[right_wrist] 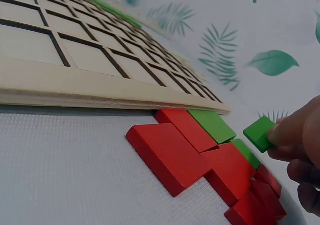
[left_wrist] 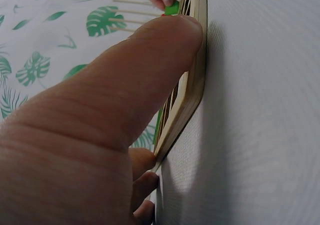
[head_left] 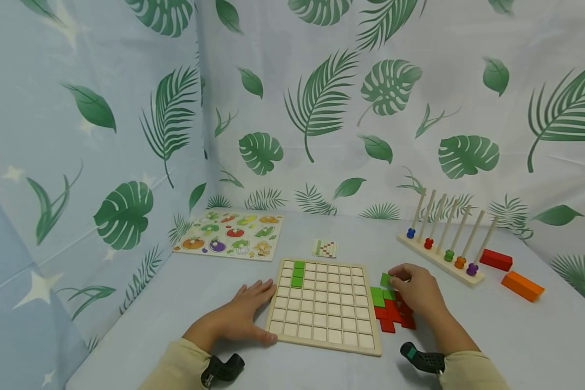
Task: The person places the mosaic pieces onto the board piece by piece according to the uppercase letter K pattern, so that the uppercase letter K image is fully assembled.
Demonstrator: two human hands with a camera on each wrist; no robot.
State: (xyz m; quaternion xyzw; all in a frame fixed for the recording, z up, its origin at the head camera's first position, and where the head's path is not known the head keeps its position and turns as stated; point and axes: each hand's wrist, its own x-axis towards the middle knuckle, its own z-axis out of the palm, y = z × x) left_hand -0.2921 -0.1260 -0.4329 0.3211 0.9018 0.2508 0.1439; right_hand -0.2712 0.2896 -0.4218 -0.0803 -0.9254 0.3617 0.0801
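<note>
A wooden grid board [head_left: 322,309] lies on the table, with green tiles [head_left: 298,274] set in its second column near the far edge. My left hand [head_left: 246,314] rests along the board's left side, its thumb [left_wrist: 165,40] on the near corner and its fingers spread along the edge. Between thumb and fingertips my right hand [head_left: 416,290] pinches a green tile [right_wrist: 259,134], raised above the loose tiles right of the board. Those are several red tiles [right_wrist: 170,155] and a few green tiles [right_wrist: 212,126], lying flat and close together.
Behind the board lies a small pattern card [head_left: 325,248]. A vegetable puzzle board [head_left: 231,233] is at the back left. On the right stand a peg rack [head_left: 441,257] with small coloured bears, a red block [head_left: 496,260] and an orange block [head_left: 522,286].
</note>
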